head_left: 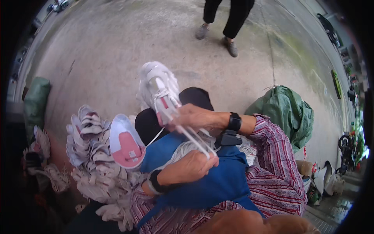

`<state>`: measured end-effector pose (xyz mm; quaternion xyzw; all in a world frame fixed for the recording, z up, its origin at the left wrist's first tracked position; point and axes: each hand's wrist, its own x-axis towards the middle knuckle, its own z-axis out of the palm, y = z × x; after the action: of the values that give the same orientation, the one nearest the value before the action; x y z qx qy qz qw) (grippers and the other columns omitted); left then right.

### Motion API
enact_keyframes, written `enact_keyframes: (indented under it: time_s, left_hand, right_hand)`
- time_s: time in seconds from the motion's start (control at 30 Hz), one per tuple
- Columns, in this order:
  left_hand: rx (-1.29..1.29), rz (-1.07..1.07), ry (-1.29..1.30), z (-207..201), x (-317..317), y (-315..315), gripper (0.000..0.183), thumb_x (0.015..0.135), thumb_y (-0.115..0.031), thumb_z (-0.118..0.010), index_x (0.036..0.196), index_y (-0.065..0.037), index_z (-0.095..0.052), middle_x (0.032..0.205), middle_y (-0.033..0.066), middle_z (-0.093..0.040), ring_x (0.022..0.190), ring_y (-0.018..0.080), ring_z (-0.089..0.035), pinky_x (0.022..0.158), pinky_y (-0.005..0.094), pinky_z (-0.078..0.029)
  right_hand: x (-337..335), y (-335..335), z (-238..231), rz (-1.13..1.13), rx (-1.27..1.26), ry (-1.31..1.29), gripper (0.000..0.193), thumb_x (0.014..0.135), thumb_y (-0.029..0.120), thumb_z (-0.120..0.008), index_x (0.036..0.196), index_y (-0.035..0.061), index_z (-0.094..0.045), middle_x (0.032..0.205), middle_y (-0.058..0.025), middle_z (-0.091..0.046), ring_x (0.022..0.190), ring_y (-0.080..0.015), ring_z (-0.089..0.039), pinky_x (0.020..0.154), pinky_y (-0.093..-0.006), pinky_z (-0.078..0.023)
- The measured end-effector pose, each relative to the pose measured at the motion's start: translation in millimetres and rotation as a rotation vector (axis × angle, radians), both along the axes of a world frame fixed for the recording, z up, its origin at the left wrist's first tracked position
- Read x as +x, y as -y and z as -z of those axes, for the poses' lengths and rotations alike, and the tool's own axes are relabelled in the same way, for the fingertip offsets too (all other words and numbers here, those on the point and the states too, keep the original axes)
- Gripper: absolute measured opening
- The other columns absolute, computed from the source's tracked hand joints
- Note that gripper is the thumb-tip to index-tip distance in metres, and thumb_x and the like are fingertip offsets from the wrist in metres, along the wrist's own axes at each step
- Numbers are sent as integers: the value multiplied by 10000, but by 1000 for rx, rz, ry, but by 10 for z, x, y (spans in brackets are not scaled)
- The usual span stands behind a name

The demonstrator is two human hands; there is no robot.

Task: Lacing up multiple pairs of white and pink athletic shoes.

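My left hand point(191, 164) is closed on white shoelaces point(196, 141) over my lap, drawn taut up to the shoe upper. My right hand point(193, 116), a little blurred, grips the near end of a white shoe upper point(159, 86) with pink parts and laces across its front. That upper lies over my dark knees and points away from me. More loose white laces point(180, 151) lie on my blue apron point(226, 179), partly hidden behind my left hand. Left of my knees rests an oval white piece point(126, 143) with a pink patch.
A large heap of white shoe uppers point(97, 171) lies at my left. Green sacks point(284, 113) stand at the right, with another sack point(37, 101) far left. A person in dark trousers point(228, 17) stands ahead on the concrete floor point(117, 50). A motorbike point(344, 150) is at far right.
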<state>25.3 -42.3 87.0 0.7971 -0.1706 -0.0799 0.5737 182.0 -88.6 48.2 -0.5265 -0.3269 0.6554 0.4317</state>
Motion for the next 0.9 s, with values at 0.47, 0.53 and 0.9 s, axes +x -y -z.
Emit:
enact_keyframes:
  time_s: [0.47, 0.53, 0.9]
  left_hand:
    - [464, -1064, -2, 747, 366, -1172, 185, 798, -69, -630, 969, -21, -577, 882, 131, -588, 794, 293, -611, 678, 376, -487]
    - [473, -1034, 33, 757, 421, -1219, 189, 798, -65, -625, 976, -25, -577, 880, 131, -591, 792, 294, -613, 679, 378, -488]
    - [755, -717, 47, 668, 593, -1385, 155, 824, -32, -542, 946, -13, -450, 893, 195, -513, 785, 399, -570, 680, 453, -481]
  right_hand:
    - [237, 27, -100, 100, -93, -71, 117, 893, 139, -499, 903, 57, -581, 671, 64, -513, 481, 6, -372, 408, -150, -264]
    - [233, 15, -157, 105, -75, -118, 121, 895, 131, -481, 902, 61, -579, 664, 58, -520, 479, 5, -367, 408, -150, -265]
    - [262, 51, -235, 51, -72, -98, 141, 884, 124, -481, 879, 32, -588, 716, 26, -527, 618, -25, -442, 587, -177, -349]
